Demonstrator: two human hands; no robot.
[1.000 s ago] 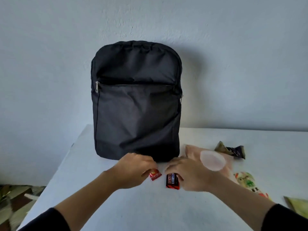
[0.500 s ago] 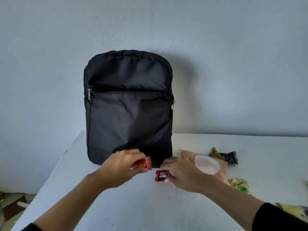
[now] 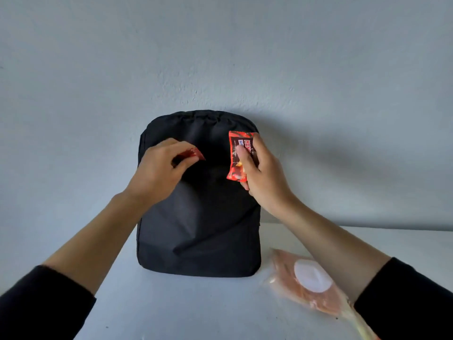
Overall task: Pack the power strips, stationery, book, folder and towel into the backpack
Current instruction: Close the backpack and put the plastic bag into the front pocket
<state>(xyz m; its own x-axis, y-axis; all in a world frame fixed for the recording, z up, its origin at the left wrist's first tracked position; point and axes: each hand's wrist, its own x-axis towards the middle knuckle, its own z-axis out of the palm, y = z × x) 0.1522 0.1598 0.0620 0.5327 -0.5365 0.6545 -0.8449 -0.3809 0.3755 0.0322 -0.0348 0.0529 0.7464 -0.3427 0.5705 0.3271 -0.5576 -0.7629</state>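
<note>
Up high, my left hand [image 3: 159, 173] fingers pinch a small crinkly red wrapper [image 3: 190, 154]; my right hand [image 3: 263, 177] fingers clamp a glossy red-and-black snack packet [image 3: 239, 155]. Both hover against the soft black fabric backpack [image 3: 198, 236] standing on the white tabletop [image 3: 196, 310].

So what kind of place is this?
Probably a plain room at home, though that's a guess: a white table against a bare wall, with a backpack and a snack packet on it.
</note>
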